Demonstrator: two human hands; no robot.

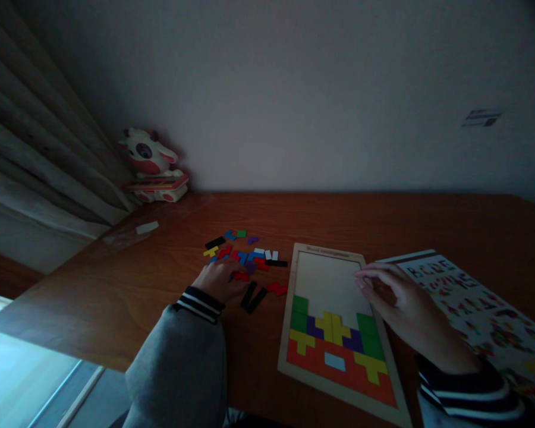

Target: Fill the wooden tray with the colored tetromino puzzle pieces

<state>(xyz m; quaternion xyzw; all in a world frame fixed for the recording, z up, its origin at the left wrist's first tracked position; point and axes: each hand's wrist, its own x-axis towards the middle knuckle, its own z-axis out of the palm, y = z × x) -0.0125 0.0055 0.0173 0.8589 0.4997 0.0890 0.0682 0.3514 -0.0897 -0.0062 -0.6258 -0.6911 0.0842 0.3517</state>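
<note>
Left hand (pixel 218 280) lies palm down; right hand (pixel 412 306) curls loosely.

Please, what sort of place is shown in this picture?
Probably a room in a home: a curtain hangs beside the wooden table, which bears a cow toy and a puzzle board.

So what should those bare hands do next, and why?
Maybe the bare left hand could pick up the small flat red piece beside it: that's within easy reach, and flat coloured blocks cover only the lower part of the rectangular wooden board.
</note>
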